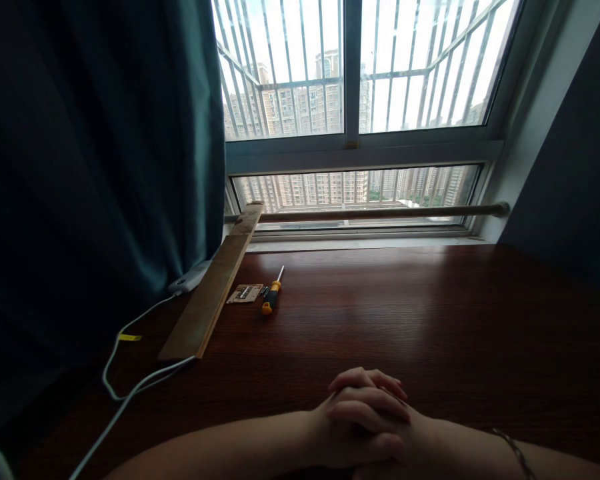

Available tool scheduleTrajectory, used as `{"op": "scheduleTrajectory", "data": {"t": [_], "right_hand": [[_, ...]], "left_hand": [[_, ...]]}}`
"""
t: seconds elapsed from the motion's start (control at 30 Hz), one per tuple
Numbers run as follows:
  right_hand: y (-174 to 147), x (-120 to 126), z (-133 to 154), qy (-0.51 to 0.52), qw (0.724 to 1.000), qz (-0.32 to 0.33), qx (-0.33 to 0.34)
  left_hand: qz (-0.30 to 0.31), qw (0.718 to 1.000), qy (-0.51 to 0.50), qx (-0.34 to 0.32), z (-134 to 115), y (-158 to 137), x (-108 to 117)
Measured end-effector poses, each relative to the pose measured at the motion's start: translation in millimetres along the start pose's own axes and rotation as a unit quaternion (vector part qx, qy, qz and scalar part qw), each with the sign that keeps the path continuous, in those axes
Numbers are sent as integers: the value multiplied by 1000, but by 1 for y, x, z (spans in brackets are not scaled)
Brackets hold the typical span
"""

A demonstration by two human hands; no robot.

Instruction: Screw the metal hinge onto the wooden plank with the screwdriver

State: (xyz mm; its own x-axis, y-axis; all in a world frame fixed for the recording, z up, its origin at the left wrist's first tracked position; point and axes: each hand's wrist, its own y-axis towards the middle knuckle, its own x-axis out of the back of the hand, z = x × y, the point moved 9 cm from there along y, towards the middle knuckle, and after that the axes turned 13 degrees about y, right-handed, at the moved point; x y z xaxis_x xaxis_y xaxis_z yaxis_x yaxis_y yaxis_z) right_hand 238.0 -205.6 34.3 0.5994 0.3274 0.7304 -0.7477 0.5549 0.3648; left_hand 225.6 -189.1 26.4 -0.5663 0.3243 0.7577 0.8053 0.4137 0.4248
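My left hand (330, 430) and my right hand (414, 430) are clasped together at the bottom of the head view, their fingers interlaced. Both are closed around each other, and no object shows in them. They rest at the near side of a dark reddish-brown wooden tabletop (380, 333). Farther off, left of the hands, lies a screwdriver (273, 297) with a yellow and black handle, its shaft pointing away. Beside it are small dark metal pieces (265, 291) and a beige card or packet (245, 293) with small hardware on it. The palms are hidden.
A long wooden board (207, 300) slants across the left, its far end by the window rail (380, 213). White cable (125, 403) loops near it, joined to a white power strip (193, 277). A dark blue curtain (180, 133) hangs left; a barred window stands behind.
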Motion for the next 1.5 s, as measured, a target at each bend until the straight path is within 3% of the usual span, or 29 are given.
{"op": "scheduleTrajectory", "data": {"t": [0.3, 0.67, 1.5], "right_hand": [[-1, -2, -4, 16, 1000, -2, 1], [-3, -1, -2, 22, 1000, -3, 2], [-1, 0, 2, 10, 1000, -16, 1]], "left_hand": [[32, 999, 38, -4, 4, -2, -9], [-21, 999, -17, -19, -3, 1, 2], [-1, 1000, -27, 8, 0, -1, 2]]}}
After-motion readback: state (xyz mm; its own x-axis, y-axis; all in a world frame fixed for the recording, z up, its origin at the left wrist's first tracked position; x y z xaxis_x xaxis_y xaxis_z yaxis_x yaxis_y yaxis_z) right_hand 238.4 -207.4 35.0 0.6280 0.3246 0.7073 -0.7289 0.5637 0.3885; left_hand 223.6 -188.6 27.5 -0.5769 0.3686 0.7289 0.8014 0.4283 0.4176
